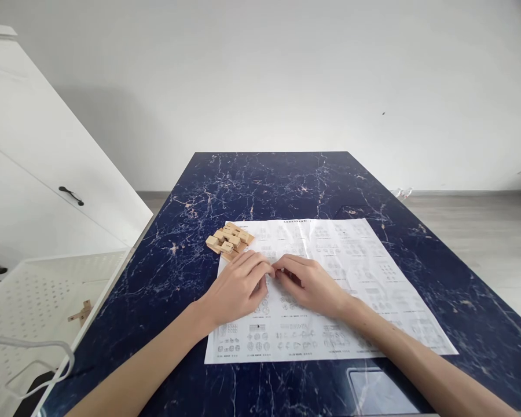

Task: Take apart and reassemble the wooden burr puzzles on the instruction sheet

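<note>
Over a printed instruction sheet (356,333) with rows of small diagrams, my two hands meet at the fingertips. My left hand (243,285) is closed, its fingers curled with the thumb below them. My right hand (307,281) pinches thumb and forefinger together right against the left fingertips. Whatever they hold, if anything, is hidden or too small to name. Just beyond my left hand, several light wooden puzzle pieces (227,247) lie in a cluster on a flat wooden base, overlapping the sheet's upper left corner.
The sheet lies on a dark blue marble-patterned table (260,182). A white perforated shelf (35,295) at the left carries a small wooden cross-shaped piece (81,311) and a white cable (26,343). A white cabinet (47,156) stands beyond it. A pale rectangular panel (382,391) shows at the table's near edge.
</note>
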The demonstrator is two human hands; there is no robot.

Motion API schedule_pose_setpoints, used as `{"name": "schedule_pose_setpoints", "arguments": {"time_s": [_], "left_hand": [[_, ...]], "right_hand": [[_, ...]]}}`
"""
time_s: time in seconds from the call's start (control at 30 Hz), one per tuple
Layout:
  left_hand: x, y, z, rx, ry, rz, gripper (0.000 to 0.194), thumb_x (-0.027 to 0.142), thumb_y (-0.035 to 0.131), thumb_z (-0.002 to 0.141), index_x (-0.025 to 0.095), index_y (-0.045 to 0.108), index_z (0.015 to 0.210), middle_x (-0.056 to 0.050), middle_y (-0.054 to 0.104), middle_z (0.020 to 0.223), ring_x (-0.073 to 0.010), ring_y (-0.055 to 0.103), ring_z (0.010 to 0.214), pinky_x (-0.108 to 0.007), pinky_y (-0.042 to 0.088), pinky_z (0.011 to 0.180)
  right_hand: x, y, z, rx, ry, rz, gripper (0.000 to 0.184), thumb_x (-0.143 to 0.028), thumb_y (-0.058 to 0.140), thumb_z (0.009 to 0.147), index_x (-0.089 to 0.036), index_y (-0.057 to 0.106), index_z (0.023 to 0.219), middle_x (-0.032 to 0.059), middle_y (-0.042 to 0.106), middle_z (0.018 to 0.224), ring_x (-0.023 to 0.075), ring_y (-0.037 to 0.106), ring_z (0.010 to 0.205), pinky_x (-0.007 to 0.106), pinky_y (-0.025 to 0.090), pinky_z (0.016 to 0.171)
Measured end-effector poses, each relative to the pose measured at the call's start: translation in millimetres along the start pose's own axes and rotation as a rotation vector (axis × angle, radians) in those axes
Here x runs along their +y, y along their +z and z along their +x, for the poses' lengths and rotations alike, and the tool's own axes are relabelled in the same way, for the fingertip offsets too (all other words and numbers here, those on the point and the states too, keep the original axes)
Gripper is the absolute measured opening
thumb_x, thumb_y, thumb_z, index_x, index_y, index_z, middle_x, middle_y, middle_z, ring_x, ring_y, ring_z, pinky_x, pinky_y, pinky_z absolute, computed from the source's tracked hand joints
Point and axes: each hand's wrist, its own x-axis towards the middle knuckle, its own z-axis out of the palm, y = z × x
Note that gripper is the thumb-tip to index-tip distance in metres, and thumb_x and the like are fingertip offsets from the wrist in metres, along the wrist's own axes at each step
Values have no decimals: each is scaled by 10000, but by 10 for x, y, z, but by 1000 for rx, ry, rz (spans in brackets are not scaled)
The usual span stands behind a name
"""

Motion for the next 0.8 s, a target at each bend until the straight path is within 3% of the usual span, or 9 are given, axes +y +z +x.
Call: {"name": "schedule_pose_setpoints", "arguments": {"time_s": [0.13,0.3,0.8], "left_hand": [[-9,14,-6,16,-143,-35,210,117,537,1013,222,576,1191,-94,683,1276,-279,657,1225,-490,566,1059],[-74,58,-22,-27,-326,-66,446,288,590,1049,231,429,1461,-154,579,1528,-330,540,1473,-588,481,1214],[-200,25,-15,-162,-318,18,492,398,586,1059,221,471,1503,-145,421,1722,-328,294,1654,-582,340,1324]], "right_hand": [[-5,-11,-3,-12,-2,-9,220,-112,505,1024,-221,693,1054,40,757,1000,173,671,809,315,494,727],[-11,-14,-5,-18,-4,-22,242,-123,506,1038,-238,707,1106,46,766,1037,185,691,835,327,511,738],[-24,-18,-8,-14,-16,-4,246,-138,499,1052,-225,719,1123,51,769,1035,181,691,835,328,518,737]]}}
